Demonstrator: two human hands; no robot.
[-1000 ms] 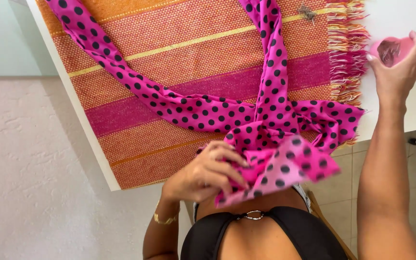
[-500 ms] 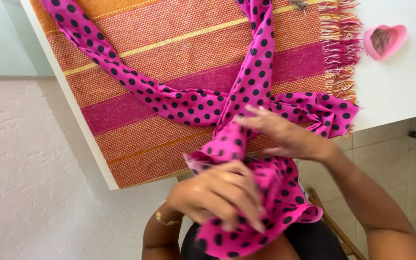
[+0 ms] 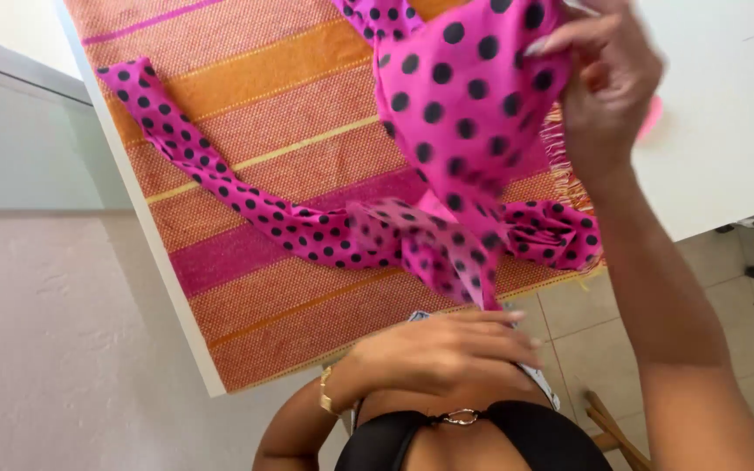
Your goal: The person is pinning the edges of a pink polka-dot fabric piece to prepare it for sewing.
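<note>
Up at one o'clock in the head view, the right hand (image 3: 608, 83) is raised over the table edge with its fingers pinched around a broad fold of the pink scarf with black dots (image 3: 464, 113), lifting that part clear of the surface so it hangs as a wide drape. From that lifted fold the cloth drops to a bunched knot-like gather near the centre, and a long narrow tail runs off toward ten o'clock, lying flat across the striped woven mat (image 3: 263, 201) in orange, red and magenta bands. Another short ruffled end lies toward three o'clock of the gather, near the mat's fringed edge. The mat covers the near corner of the white table (image 3: 726, 148). Down at six o'clock the left hand (image 3: 447, 353) is held close against the person's chest, fingers curled loosely and lying together, just below the scarf's lowest hanging tip; whether they grip any cloth cannot be told. A gold bracelet (image 3: 325, 392) circles that wrist. Behind the right hand a small pink object (image 3: 650, 118) shows on the table, mostly hidden.
</note>
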